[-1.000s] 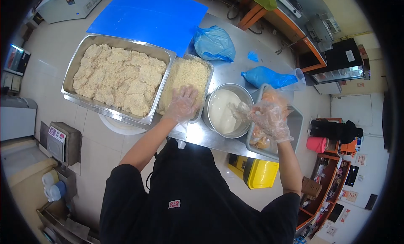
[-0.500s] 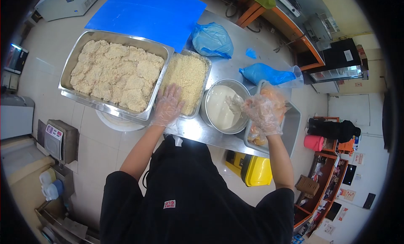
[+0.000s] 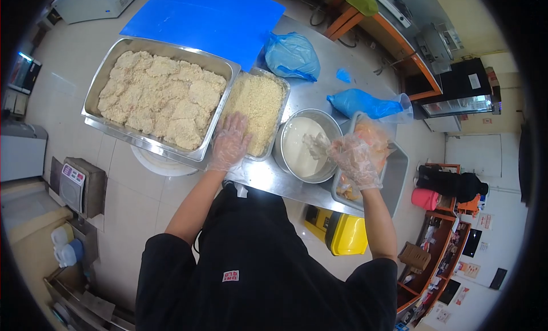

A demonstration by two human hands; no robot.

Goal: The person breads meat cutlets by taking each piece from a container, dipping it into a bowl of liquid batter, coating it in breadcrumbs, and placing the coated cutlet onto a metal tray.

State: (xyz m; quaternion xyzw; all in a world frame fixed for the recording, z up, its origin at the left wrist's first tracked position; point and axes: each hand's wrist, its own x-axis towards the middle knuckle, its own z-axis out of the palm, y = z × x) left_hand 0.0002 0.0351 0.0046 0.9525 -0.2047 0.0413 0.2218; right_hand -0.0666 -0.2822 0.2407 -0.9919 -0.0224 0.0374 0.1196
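Note:
My left hand [image 3: 230,142], in a clear plastic glove, lies with fingers spread at the near left edge of a tray of breadcrumbs [image 3: 257,105]. My right hand [image 3: 357,159], gloved too, is closed at the right rim of a round metal pot [image 3: 281,154] of creamy white batter [image 3: 297,139]. From its fingers a batter-coated piece of meat [image 3: 317,145] hangs over the batter; its far end is partly hidden by the glove. Beneath and beside that hand is a grey tub [image 3: 398,182] with pale orange pieces [image 3: 374,138], partly covered by the hand.
On the left a deep metal pan [image 3: 91,99] holds crumb-coated pieces [image 3: 162,97]. Behind lie a blue board [image 3: 205,22], a tied blue bag [image 3: 292,55] and another blue bag [image 3: 365,103]. Below the table edge stands a yellow bin [image 3: 349,234].
The camera view has shifted slightly. My right hand and the coated piece have moved a little within the pot area. My left hand stays on the crumbs.

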